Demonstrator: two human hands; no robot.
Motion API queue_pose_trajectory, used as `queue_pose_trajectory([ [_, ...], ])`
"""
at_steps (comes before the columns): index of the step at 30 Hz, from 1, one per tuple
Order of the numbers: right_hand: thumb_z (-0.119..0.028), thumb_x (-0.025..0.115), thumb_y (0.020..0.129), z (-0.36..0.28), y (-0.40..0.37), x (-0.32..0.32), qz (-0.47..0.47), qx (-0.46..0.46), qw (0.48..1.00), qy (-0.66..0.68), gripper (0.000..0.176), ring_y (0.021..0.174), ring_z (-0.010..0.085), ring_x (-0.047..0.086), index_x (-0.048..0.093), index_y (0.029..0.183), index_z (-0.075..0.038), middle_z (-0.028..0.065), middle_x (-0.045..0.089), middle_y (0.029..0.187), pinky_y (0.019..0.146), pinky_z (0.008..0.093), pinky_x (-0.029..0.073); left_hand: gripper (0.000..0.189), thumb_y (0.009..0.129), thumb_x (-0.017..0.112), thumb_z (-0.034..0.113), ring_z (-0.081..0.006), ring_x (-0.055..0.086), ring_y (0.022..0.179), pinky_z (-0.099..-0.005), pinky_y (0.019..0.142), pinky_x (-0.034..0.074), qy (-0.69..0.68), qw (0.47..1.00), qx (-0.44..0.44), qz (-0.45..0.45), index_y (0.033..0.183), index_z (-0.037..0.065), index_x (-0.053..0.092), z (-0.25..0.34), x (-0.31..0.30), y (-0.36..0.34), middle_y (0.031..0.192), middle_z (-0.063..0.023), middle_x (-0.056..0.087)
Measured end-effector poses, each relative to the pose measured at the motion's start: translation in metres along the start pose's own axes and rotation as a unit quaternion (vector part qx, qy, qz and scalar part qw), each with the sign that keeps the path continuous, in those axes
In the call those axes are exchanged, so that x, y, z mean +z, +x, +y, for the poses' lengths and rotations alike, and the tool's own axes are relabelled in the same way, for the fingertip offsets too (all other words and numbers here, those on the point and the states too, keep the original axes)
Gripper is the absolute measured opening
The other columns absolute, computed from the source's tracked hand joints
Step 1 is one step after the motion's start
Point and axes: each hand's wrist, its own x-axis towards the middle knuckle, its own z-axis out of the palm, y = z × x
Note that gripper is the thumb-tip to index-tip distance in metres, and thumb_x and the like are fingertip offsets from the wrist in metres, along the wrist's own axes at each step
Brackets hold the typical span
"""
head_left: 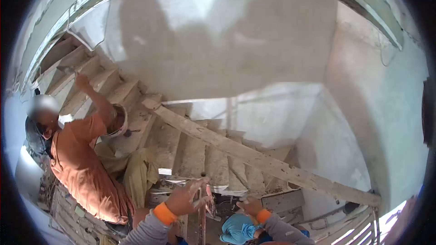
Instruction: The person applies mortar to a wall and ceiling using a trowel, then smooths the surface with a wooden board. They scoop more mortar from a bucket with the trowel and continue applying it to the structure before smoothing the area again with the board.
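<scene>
My left hand (185, 198), with an orange band at the wrist, is raised over the lower stairs. Its fingers are stretched apart, and a thin reddish upright post (202, 215) stands right beside them. To the right, my right hand (251, 206) has its fingers curled in, and I cannot tell what is in them. Just below it is a light blue cloth (239, 229). A long wooden plank (254, 154) slopes down across the stairs beyond both hands.
A person in an orange shirt (86, 163) sits at the left with one arm raised, next to a bucket (120, 120). Dusty stairs (104, 84) climb to the upper left. A plastered wall (281, 41) rises behind, and slatted bars (359, 229) lie at the lower right.
</scene>
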Motion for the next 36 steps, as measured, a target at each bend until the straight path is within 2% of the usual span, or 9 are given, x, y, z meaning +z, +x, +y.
queue_pose_trajectory([
  [2, -0.041, 0.066, 0.077, -0.090, -0.015, -0.032, 0.021, 0.168, 0.985, 0.024, 0.043, 0.050, 0.0185, 0.058, 0.059, 0.082, 0.001, 0.0116, 0.057, 0.056, 0.047, 0.0340, 0.046, 0.061, 0.081, 0.059, 0.042, -0.0336, 0.058, 0.079, -0.0405, 0.066, 0.048, 0.033, 0.996, -0.052, -0.060, 0.128, 0.009, 0.039, -0.004, 0.012, 0.008, 0.108, -0.0190, 0.054],
  [7, -0.046, 0.065, 0.074, -0.052, -0.012, -0.044, 0.130, 0.066, 0.987, -0.063, 0.048, 0.052, 0.0257, 0.059, 0.059, 0.079, 0.002, 0.0152, 0.058, 0.060, 0.053, 0.0370, 0.047, 0.067, 0.080, 0.058, 0.044, -0.0384, 0.057, 0.088, -0.0437, 0.073, 0.047, 0.081, 0.973, -0.117, -0.182, 0.128, 0.004, 0.036, -0.024, 0.045, 0.037, 0.108, -0.0218, 0.055],
  [11, -0.046, 0.065, 0.073, -0.056, -0.021, -0.065, 0.177, 0.017, 0.973, -0.145, 0.050, 0.066, 0.0362, 0.060, 0.060, 0.084, 0.003, 0.0204, 0.061, 0.073, 0.064, 0.0421, 0.047, 0.071, 0.082, 0.054, 0.048, -0.0383, 0.059, 0.083, -0.0438, 0.072, 0.047, 0.119, 0.982, -0.037, -0.139, 0.127, -0.004, 0.036, -0.048, 0.074, 0.043, 0.104, -0.0230, 0.057],
  [17, -0.047, 0.063, 0.074, -0.040, -0.022, -0.076, 0.186, 0.083, 0.972, -0.117, 0.051, 0.078, 0.0400, 0.058, 0.060, 0.085, 0.002, 0.0248, 0.060, 0.079, 0.070, 0.0448, 0.045, 0.075, 0.081, 0.057, 0.048, -0.0351, 0.060, 0.072, -0.0420, 0.064, 0.048, 0.111, 0.990, -0.003, -0.090, 0.124, -0.010, 0.036, -0.069, 0.093, 0.046, 0.088, -0.0245, 0.059],
  [20, -0.048, 0.062, 0.074, -0.044, -0.025, -0.083, 0.197, 0.016, 0.977, -0.082, 0.054, 0.078, 0.0409, 0.058, 0.060, 0.086, 0.005, 0.0256, 0.060, 0.079, 0.070, 0.0453, 0.045, 0.074, 0.080, 0.058, 0.048, -0.0327, 0.059, 0.065, -0.0404, 0.058, 0.047, 0.103, 0.993, 0.005, -0.061, 0.121, -0.010, 0.038, -0.060, 0.089, 0.046, 0.078, -0.0203, 0.060],
  [24, -0.049, 0.061, 0.074, -0.045, -0.018, -0.085, 0.118, 0.125, 0.983, -0.070, 0.058, 0.079, 0.0422, 0.057, 0.058, 0.087, 0.008, 0.0273, 0.059, 0.080, 0.071, 0.0455, 0.045, 0.060, 0.078, 0.063, 0.042, -0.0263, 0.056, 0.055, -0.0363, 0.048, 0.044, 0.098, 0.992, -0.023, -0.076, 0.116, -0.002, 0.046, -0.013, 0.067, 0.038, 0.064, -0.0104, 0.054],
  [28, -0.049, 0.061, 0.075, -0.061, -0.018, -0.085, 0.126, 0.092, 0.986, -0.066, 0.058, 0.079, 0.0425, 0.057, 0.057, 0.088, 0.008, 0.0274, 0.059, 0.080, 0.071, 0.0455, 0.045, 0.053, 0.075, 0.067, 0.034, -0.0253, 0.055, 0.052, -0.0365, 0.047, 0.043, 0.078, 0.996, -0.018, -0.048, 0.113, 0.002, 0.049, -0.008, 0.067, 0.021, 0.062, -0.0095, 0.052],
  [32, -0.045, 0.060, 0.077, -0.043, -0.007, -0.070, 0.094, 0.083, 0.990, -0.072, 0.052, 0.081, 0.0418, 0.057, 0.057, 0.093, 0.004, 0.0256, 0.060, 0.083, 0.072, 0.0455, 0.045, 0.059, 0.081, 0.062, 0.036, -0.0234, 0.056, 0.066, -0.0353, 0.059, 0.046, 0.099, 0.981, -0.110, -0.127, 0.125, 0.003, 0.041, -0.014, 0.059, 0.009, 0.092, -0.0121, 0.057],
  [36, -0.044, 0.057, 0.079, -0.036, -0.005, -0.065, 0.142, 0.028, 0.986, -0.076, 0.046, 0.072, 0.0423, 0.056, 0.058, 0.081, 0.002, 0.0239, 0.059, 0.074, 0.065, 0.0482, 0.045, 0.064, 0.076, 0.067, 0.034, -0.0233, 0.054, 0.052, -0.0357, 0.047, 0.044, 0.131, 0.990, 0.001, -0.058, 0.125, 0.001, 0.042, 0.004, 0.054, 0.012, 0.073, -0.0112, 0.054],
])
